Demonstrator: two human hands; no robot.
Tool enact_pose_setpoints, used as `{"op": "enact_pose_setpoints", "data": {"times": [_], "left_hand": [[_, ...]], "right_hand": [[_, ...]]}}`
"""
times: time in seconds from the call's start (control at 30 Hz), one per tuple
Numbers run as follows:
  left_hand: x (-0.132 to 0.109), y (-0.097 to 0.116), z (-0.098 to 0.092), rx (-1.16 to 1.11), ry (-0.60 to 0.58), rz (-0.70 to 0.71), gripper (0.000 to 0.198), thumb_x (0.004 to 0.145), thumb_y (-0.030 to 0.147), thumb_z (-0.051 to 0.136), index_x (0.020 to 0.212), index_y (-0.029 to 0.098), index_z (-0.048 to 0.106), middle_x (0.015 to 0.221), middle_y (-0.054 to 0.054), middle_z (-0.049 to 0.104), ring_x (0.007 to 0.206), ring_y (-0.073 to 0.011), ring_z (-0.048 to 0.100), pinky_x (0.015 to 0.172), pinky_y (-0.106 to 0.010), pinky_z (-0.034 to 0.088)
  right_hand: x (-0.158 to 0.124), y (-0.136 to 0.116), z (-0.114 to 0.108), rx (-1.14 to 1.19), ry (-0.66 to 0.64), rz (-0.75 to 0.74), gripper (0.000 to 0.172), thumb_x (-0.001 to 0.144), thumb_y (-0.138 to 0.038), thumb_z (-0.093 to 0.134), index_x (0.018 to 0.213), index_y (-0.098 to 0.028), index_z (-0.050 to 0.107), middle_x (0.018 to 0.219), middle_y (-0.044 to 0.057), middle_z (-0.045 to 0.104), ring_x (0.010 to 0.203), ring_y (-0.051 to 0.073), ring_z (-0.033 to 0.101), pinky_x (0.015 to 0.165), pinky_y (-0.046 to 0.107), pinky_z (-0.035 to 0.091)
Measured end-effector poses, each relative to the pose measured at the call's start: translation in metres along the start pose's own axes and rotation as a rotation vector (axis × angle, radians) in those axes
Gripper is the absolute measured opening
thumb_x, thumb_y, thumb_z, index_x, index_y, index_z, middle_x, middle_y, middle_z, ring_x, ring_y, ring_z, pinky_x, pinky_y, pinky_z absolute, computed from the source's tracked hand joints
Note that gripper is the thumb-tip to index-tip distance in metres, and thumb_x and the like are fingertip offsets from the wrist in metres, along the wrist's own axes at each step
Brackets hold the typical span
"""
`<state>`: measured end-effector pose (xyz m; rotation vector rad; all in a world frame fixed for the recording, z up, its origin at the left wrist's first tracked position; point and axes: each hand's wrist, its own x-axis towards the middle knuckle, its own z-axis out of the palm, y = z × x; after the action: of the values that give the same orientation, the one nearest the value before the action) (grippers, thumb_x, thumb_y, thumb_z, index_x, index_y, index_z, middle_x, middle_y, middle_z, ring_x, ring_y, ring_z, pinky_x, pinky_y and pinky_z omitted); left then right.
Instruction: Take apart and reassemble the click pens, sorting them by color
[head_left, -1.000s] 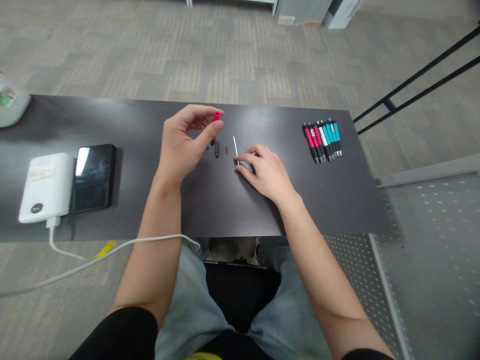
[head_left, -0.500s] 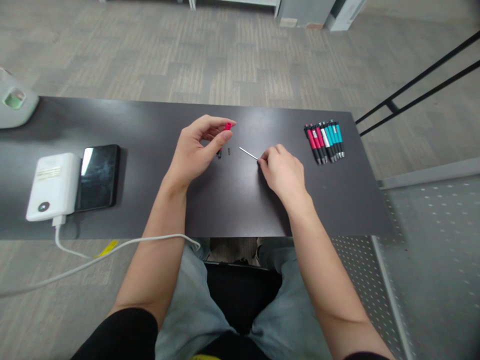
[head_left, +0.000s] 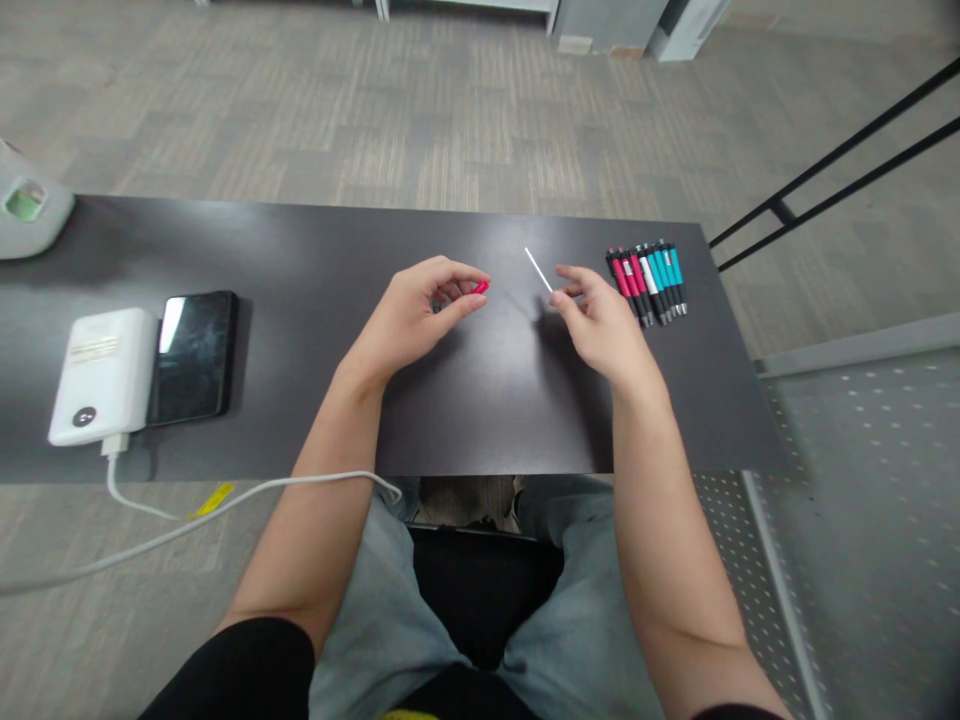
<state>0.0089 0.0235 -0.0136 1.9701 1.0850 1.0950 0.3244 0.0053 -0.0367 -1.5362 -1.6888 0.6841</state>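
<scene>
Pinching a small red barrel between thumb and fingertips, a person's left hand closes firmly on it above a dark table, with most of the piece hidden in the grip. Across a short gap to the right, the right hand nips the near end of a slim pale rod, its free end slanting up and away toward the left; the other fingers hang loosely apart. Just right of that grip lies a row of pens (red, white and teal, with black lower ends). Well left of the left hand, a black phone rests beside a white power bank, from which a white cable trails over the left forearm.
</scene>
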Motion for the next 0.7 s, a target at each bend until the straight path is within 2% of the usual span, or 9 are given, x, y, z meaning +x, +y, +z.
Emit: {"op": "enact_pose_setpoints", "data": {"times": [0.1,0.17,0.27,0.33,0.47,0.6,0.7], "left_hand": [[0.000,0.001,0.003,-0.007,-0.011,0.004,0.019,0.105,0.043,0.091,0.116,0.029,0.094,0.107,-0.007,0.091,0.097,-0.0267,0.082,0.096,-0.042,0.068],[0.000,0.001,0.003,-0.005,-0.009,-0.019,0.018,0.104,0.044,0.092,0.114,0.028,0.092,0.107,-0.007,0.091,0.097,-0.0271,0.081,0.096,-0.042,0.069],[0.000,0.002,0.004,-0.004,-0.005,-0.040,0.019,0.104,0.046,0.093,0.111,0.028,0.091,0.106,-0.007,0.091,0.096,-0.0275,0.082,0.095,-0.042,0.069],[0.000,0.003,0.004,-0.005,-0.007,-0.041,0.020,0.103,0.047,0.093,0.109,0.028,0.090,0.105,-0.007,0.091,0.097,-0.0274,0.082,0.096,-0.042,0.069],[0.000,0.004,0.004,-0.009,-0.009,-0.026,0.017,0.104,0.044,0.092,0.108,0.028,0.090,0.105,-0.007,0.091,0.097,-0.0269,0.082,0.095,-0.041,0.069],[-0.001,0.003,0.005,-0.011,-0.011,-0.023,0.015,0.104,0.041,0.092,0.109,0.027,0.092,0.106,-0.007,0.091,0.097,-0.0265,0.083,0.096,-0.041,0.069],[-0.001,0.003,0.005,-0.026,-0.020,-0.008,0.017,0.104,0.043,0.092,0.110,0.028,0.093,0.106,-0.007,0.092,0.097,-0.0267,0.083,0.095,-0.041,0.068]], "right_hand": [[0.001,-0.007,-0.003,0.101,-0.012,-0.015,0.033,0.114,-0.056,0.084,0.130,-0.028,0.091,0.121,0.010,0.092,0.109,0.033,0.083,0.106,0.053,0.072],[0.001,-0.013,-0.006,0.153,-0.017,-0.026,0.034,0.113,-0.060,0.085,0.124,-0.029,0.091,0.120,0.008,0.091,0.108,0.032,0.081,0.104,0.051,0.072],[0.000,-0.022,-0.009,0.209,0.011,-0.043,0.041,0.115,-0.071,0.086,0.122,-0.030,0.087,0.120,0.008,0.088,0.110,0.030,0.082,0.102,0.049,0.072],[0.000,-0.025,-0.010,0.235,0.044,-0.055,0.044,0.117,-0.076,0.083,0.129,-0.034,0.083,0.119,0.008,0.087,0.110,0.030,0.083,0.101,0.049,0.072],[0.000,-0.026,-0.011,0.261,0.144,-0.069,0.053,0.117,-0.079,0.082,0.154,-0.042,0.074,0.109,0.005,0.085,0.100,0.029,0.079,0.086,0.045,0.068],[0.002,-0.026,-0.015,0.321,0.217,-0.055,0.049,0.120,-0.082,0.071,0.141,-0.040,0.081,0.111,0.005,0.084,0.084,0.025,0.073,0.068,0.041,0.058],[0.003,-0.031,-0.018,0.337,0.213,-0.037,0.053,0.120,-0.086,0.068,0.135,-0.038,0.084,0.124,0.008,0.089,0.079,0.024,0.072,0.063,0.042,0.056]]}}
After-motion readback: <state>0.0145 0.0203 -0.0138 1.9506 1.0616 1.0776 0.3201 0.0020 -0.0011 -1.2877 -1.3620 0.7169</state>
